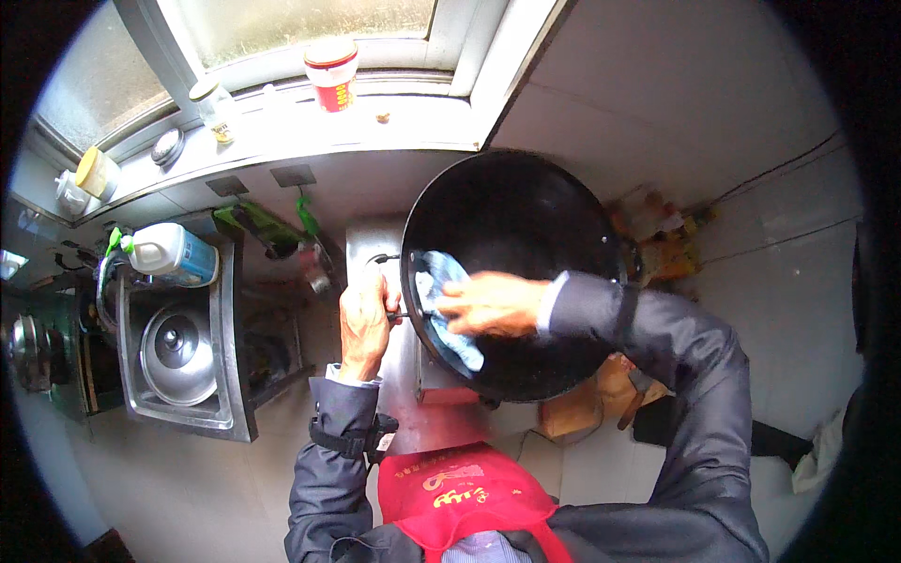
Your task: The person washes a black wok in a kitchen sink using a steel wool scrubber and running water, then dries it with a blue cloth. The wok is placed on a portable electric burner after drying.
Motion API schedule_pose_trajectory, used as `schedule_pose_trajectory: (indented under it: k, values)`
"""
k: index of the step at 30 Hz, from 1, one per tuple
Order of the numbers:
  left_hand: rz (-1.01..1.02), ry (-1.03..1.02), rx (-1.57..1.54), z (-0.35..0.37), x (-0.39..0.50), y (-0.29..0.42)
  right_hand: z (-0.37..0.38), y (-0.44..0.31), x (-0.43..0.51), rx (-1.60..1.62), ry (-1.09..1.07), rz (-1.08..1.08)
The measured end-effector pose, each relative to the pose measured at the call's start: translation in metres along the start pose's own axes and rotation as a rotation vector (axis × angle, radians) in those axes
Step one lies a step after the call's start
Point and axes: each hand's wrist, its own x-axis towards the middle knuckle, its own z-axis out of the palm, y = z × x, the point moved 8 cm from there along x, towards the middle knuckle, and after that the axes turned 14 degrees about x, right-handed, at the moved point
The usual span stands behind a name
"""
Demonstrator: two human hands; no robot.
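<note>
A large black wok [535, 211] is held up over a stainless steel counter, its hollow facing me. My left hand [366, 317] grips the looped side handle [383, 259] on the wok's left rim. Inside the wok, my right hand [493, 304] presses a light blue cloth [450, 345] against the left inner wall near that handle. The right fingers are slightly blurred. Part of the cloth lies beneath them, and the right forearm crosses over the wok's right rim, covering some of it.
To the left is a steel sink [179, 359] with a white jug [172, 255] at its back edge. Jars and a red-and-white tub [331, 77] line the windowsill [408, 130]. Cardboard boxes [570, 412] sit low behind the wok, and a white wall [774, 281] rises at right.
</note>
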Motion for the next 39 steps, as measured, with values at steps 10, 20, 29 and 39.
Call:
schedule_pose_trajectory:
  k: [10, 20, 29, 39]
  values:
    - [0.079, 0.034, 0.014, -0.001, 0.004, -0.004, -0.079, 0.052, -0.155, -0.610, -0.140, 0.774]
    - [0.074, 0.035, 0.001, 0.000, 0.000, -0.002, 0.000, -0.049, -0.016, 0.647, 0.310, 0.388]
    - [0.047, 0.020, -0.009, 0.000, -0.001, -0.001, 0.024, 0.000, -0.130, 0.314, -0.498, 0.880]
    - [0.060, 0.008, 0.003, 0.002, 0.000, -0.001, -0.071, 0.039, 0.006, -0.677, 0.206, -0.175]
